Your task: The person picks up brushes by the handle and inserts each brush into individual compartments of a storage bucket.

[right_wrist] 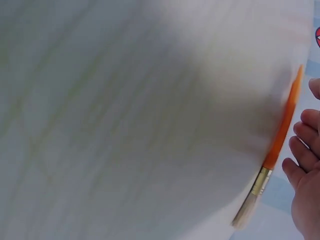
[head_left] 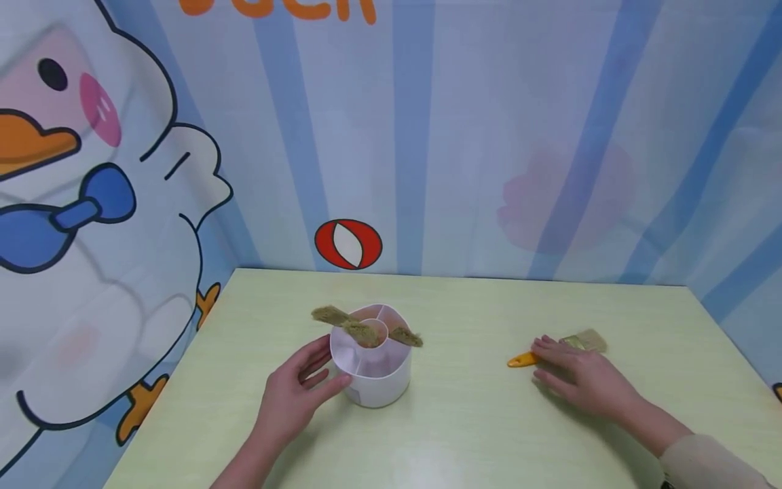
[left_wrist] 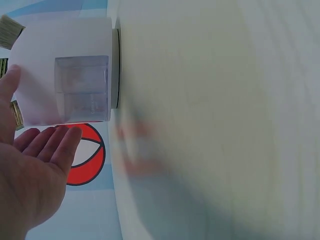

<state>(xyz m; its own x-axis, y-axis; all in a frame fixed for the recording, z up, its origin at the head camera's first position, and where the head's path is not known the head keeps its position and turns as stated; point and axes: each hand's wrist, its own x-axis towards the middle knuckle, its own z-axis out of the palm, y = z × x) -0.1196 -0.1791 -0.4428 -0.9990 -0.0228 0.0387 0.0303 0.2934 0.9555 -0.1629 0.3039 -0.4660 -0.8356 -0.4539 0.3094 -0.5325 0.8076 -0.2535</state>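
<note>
A white round holder (head_left: 380,392) with inner dividers stands on the table, left of the middle. Several brushes stand in it, their tan bristles (head_left: 362,333) showing above the rim. At the holder's left side is my left hand (head_left: 292,395), thumb near the front and the other fingers extended along the side. The left wrist view shows a clear window (left_wrist: 82,85) in the holder's wall. Over to the right, a paintbrush (right_wrist: 281,132) with an orange handle and pale bristles lies flat. My right hand (head_left: 583,377) hovers over or touches it, fingers loosely extended; contact is unclear.
The pale yellow table (head_left: 452,435) ends at the back against a blue striped backdrop (head_left: 464,136). A cartoon duck (head_left: 110,285) is printed at the left, and a red and white ball (head_left: 366,243) behind the holder.
</note>
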